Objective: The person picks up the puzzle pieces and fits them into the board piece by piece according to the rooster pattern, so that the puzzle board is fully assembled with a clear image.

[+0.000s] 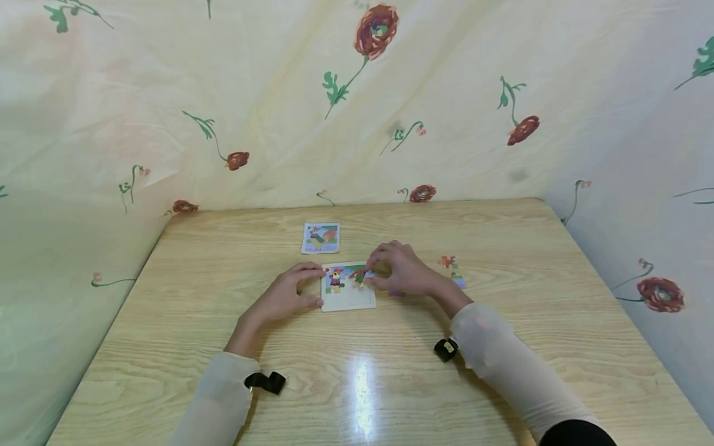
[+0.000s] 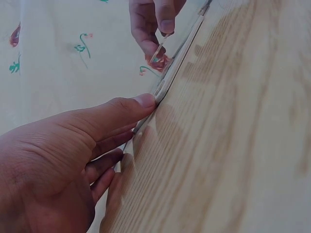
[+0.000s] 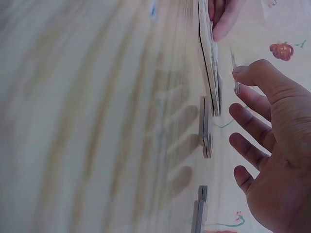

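Note:
A white puzzle tray (image 1: 348, 301) lies on the table, partly filled with colourful pieces on its upper side. My left hand (image 1: 287, 291) holds the tray by its left edge, thumb at the near corner and fingers farther up. In the left wrist view the thumb (image 2: 143, 101) touches the rim. Above the tray's right side, my right hand (image 1: 403, 269) pinches a puzzle piece (image 1: 359, 276) between thumb and forefinger. The right wrist view shows this thin piece (image 3: 236, 89) edge-on, apart from the tray (image 3: 209, 63), while the other fingers are spread.
Loose puzzle pieces lie right of the tray: a red one (image 1: 448, 262), a blue-green one (image 1: 458, 280) and a purple one (image 1: 396, 293) partly under the right hand. Behind the tray lies a square picture card (image 1: 321, 238) with a bird. A flowered cloth (image 1: 290, 93) hangs behind the table.

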Tool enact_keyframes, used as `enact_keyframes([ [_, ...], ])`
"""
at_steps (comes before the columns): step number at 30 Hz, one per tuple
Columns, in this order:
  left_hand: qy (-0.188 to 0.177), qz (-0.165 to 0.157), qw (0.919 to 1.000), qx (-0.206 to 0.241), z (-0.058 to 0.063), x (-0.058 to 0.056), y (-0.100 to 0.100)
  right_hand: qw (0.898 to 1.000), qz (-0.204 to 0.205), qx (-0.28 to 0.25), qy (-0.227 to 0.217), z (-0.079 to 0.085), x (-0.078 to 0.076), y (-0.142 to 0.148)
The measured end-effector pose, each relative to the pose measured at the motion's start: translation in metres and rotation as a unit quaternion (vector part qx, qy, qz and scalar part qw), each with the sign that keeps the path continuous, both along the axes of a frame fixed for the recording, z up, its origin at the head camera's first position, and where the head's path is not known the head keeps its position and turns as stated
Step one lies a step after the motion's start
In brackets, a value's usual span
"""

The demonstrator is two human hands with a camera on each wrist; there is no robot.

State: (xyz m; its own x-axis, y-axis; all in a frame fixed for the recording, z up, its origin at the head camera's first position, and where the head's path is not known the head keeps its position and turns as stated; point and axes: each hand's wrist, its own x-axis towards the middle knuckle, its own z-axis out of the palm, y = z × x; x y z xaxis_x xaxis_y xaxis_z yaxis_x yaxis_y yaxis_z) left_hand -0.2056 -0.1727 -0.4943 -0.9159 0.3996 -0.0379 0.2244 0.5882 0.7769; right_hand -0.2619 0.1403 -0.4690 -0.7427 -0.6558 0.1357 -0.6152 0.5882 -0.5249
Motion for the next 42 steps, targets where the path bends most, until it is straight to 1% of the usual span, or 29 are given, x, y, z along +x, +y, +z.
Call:
enact_keyframes([
  [8, -0.006, 0.005, 1.0000, 0.001, 0.001, 0.000, 0.000, 0.999, 0.028, 0.018, -0.002, -0.002, -0.003, -0.013],
  [15, -0.012, 0.006, 0.9999, 0.005, 0.002, 0.000, 0.001, 0.998, 0.054, 0.044, 0.008, 0.002, -0.005, -0.028],
  [20, -0.014, 0.005, 0.9999, 0.007, 0.002, 0.000, 0.001, 0.996, 0.059, 0.063, 0.020, 0.005, -0.007, -0.036],
  [26, -0.014, 0.004, 0.9998, 0.010, 0.003, -0.001, 0.001, 0.996, 0.065, 0.064, 0.025, 0.005, -0.009, -0.040],
  [29, -0.011, 0.004, 0.9998, 0.013, 0.001, -0.002, 0.001, 0.995, 0.055, 0.067, 0.041, 0.005, -0.009, -0.041],
  [32, -0.011, 0.005, 0.9999, 0.011, 0.001, -0.002, 0.001, 0.994, 0.029, 0.079, 0.063, 0.005, -0.006, -0.040],
  [36, -0.012, 0.007, 0.9999, 0.005, 0.002, -0.003, 0.001, 0.990, -0.004, 0.110, 0.089, 0.005, 0.001, -0.039],
  [39, -0.014, 0.007, 0.9999, 0.003, 0.002, -0.003, 0.000, 0.985, -0.022, 0.132, 0.107, 0.006, 0.008, -0.041],
  [42, -0.014, 0.006, 0.9999, 0.002, 0.001, -0.003, 0.000, 0.982, -0.034, 0.151, 0.109, 0.005, 0.015, -0.044],
])
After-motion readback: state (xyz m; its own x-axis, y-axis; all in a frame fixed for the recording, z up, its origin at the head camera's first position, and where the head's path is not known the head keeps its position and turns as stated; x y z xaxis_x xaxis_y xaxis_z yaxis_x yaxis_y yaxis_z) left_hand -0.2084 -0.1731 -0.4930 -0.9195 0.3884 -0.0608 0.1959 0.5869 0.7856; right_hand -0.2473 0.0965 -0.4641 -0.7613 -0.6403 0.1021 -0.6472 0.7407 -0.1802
